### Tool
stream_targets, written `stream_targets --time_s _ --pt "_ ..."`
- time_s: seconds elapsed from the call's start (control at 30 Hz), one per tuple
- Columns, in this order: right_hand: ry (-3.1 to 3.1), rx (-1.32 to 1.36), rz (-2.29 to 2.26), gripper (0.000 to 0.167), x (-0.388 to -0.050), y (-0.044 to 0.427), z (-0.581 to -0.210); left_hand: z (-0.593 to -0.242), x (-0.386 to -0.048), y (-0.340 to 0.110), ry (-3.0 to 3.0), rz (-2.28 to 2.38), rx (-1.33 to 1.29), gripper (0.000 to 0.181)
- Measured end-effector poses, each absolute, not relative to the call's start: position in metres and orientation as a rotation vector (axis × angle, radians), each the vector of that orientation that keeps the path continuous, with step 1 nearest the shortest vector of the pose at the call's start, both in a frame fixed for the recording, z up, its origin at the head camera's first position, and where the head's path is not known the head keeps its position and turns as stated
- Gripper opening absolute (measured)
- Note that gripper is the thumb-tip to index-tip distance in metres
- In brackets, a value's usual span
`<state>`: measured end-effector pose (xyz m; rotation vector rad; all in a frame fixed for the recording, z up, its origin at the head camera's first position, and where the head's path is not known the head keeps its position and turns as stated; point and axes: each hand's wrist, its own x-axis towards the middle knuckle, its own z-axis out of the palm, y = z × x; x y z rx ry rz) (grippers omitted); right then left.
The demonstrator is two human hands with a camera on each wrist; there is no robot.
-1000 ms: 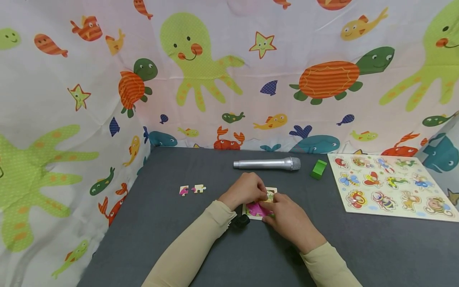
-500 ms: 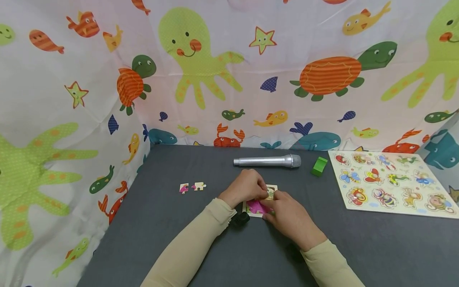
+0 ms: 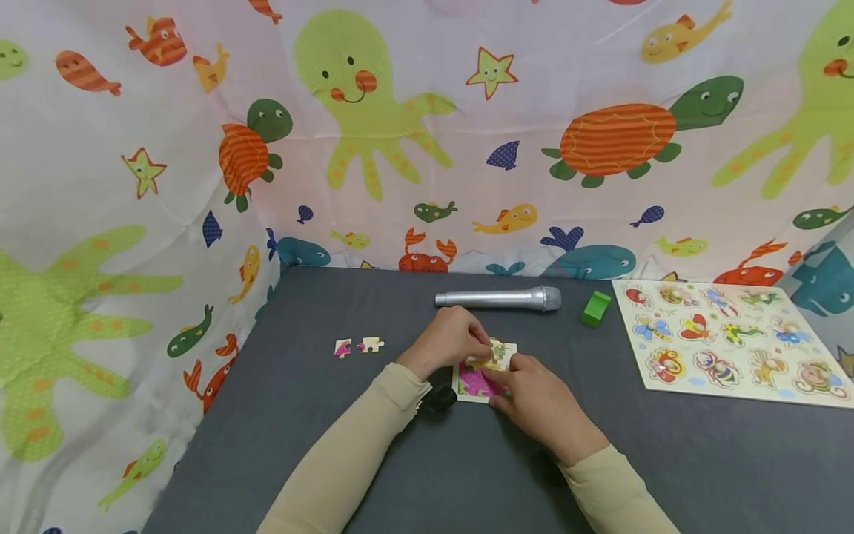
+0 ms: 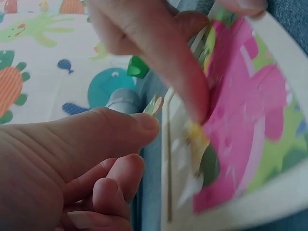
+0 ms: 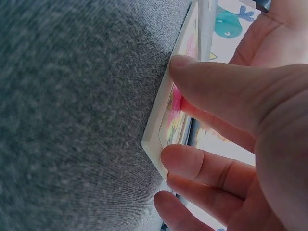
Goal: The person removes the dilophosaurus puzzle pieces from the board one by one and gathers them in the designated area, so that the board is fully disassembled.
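A small jigsaw puzzle in a pale tray (image 3: 471, 398) lies on the dark table, its assembled part mostly bright pink. My left hand (image 3: 448, 340) is over the tray's left side. Between its thumb and finger it pinches a small puzzle piece (image 4: 153, 105), seen nearly edge-on in the left wrist view. From the right, my right hand (image 3: 542, 406) grips the tray's edge, thumb on the near rim and index finger pressing on the pink picture (image 4: 240, 96). Two loose puzzle pieces, one pink and white (image 3: 342, 348), one mostly cream (image 3: 371, 345), lie to the left.
A silver microphone (image 3: 497, 298) lies behind the hands, with a green block (image 3: 595, 308) to its right. Farther right is a large board of insect pictures (image 3: 734, 341). A curtain (image 3: 400, 148) with sea animals hangs along the table's back and left.
My left hand has risen slightly away from the tray, showing more of the puzzle's upper part. The right hand stays on the tray. The head view has tilted a little.
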<state>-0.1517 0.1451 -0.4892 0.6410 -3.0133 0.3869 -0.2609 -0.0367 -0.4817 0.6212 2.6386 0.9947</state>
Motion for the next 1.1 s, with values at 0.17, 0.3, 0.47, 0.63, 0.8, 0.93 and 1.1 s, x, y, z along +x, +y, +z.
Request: stream_targets --time_s 0.17,0.3,0.47,0.63,0.8,0.93,1.1 --pt "-3.049 0.606 0.397 0.045 -0.152 0.144 -0.487 -0.48 -0.26 -0.066 2.642 1.045 0.554 0.007" --pt "-3.059 0.594 0.391 0.046 -0.151 0.144 -0.487 -0.481 -0.258 -0.102 2.677 1.05 0.463 0.008" --pt "-3.056 0.61 0.397 0.047 -0.151 0.145 -0.487 -0.485 -0.257 -0.146 2.716 1.045 0.338 0.009" --pt "-3.04 0.635 0.418 0.045 -0.15 0.144 -0.487 -0.485 -0.257 -0.179 2.733 1.046 0.24 0.009" --pt "-3.056 0.617 0.423 0.045 -0.149 0.146 -0.487 -0.485 -0.261 -0.188 2.75 1.027 0.182 0.011" --pt "-3.055 0.626 0.424 0.045 -0.149 0.146 -0.487 -0.484 -0.261 -0.19 2.735 1.026 0.166 0.011" --pt "-3.021 0.645 0.434 0.044 -0.151 0.144 -0.486 -0.483 -0.259 -0.19 2.728 1.005 0.176 0.01"
